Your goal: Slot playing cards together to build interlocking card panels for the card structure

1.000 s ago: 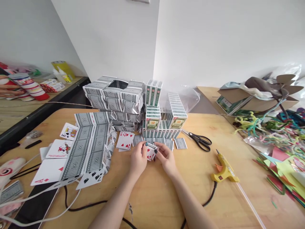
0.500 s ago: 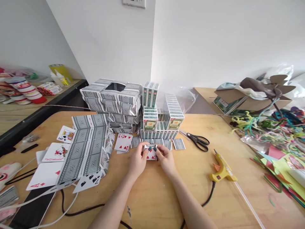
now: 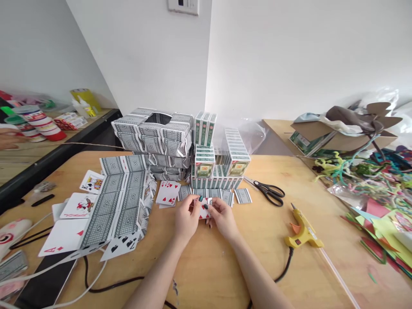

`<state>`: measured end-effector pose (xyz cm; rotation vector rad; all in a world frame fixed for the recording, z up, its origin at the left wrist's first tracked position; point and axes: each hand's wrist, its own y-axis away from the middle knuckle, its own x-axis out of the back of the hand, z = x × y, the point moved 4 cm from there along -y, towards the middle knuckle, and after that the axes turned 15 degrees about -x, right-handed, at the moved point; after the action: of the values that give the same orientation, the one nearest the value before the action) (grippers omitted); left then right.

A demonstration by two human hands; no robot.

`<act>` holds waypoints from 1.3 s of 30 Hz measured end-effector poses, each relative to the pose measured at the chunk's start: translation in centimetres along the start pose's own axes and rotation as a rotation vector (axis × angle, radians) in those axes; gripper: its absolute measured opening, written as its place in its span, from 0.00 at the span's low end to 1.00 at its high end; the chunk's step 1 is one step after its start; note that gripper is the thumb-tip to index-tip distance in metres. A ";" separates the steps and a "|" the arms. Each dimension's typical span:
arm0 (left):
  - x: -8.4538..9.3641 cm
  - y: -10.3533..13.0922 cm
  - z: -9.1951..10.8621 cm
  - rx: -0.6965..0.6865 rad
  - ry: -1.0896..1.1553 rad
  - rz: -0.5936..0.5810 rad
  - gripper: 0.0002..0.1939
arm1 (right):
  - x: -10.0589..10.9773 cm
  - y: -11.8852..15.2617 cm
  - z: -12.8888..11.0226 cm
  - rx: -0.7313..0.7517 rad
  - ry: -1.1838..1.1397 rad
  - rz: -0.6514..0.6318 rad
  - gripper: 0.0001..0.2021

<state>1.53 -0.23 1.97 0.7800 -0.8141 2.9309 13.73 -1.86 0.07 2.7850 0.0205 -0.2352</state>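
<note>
A playing card with red hearts (image 3: 203, 212) is held between both hands over the middle of the table. My left hand (image 3: 187, 216) pinches its left side, thumb on top. My right hand (image 3: 222, 216) grips the right side, its thumb over the face and some fingertips beneath. Just behind the hands lies a row of face-down cards (image 3: 200, 194). To the left is a small pile of face-up heart cards (image 3: 168, 192). Boxed card decks (image 3: 204, 167) stand stacked behind the row.
Structures of grey-backed cards (image 3: 154, 137) stand at the back left, with a folded card panel (image 3: 124, 201) before them. Scissors (image 3: 270, 192) and a yellow glue gun (image 3: 302, 231) lie right. Cables cross the front left. Another person's hand (image 3: 11, 139) shows at the far left.
Both my thumbs have shifted on the card, and its near right edge has turned slightly. The view has moved a little, and the other person's hand at the far left has changed position.
</note>
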 end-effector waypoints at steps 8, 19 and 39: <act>0.6 -0.3 1.2 -0.158 0.064 -0.025 0.10 | 1.3 -0.3 0.0 0.124 0.128 0.198 0.10; -0.1 -0.1 1.7 -0.320 -0.060 -0.061 0.08 | 1.1 1.3 -1.2 0.403 0.577 0.439 0.09; 0.1 0.1 0.7 -0.269 -0.161 -0.016 0.08 | 1.3 1.5 -1.0 0.444 0.678 0.422 0.13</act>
<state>1.79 -0.71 2.45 0.9983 -1.1750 2.6896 15.22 -2.95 1.33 3.0531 -0.4992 0.9052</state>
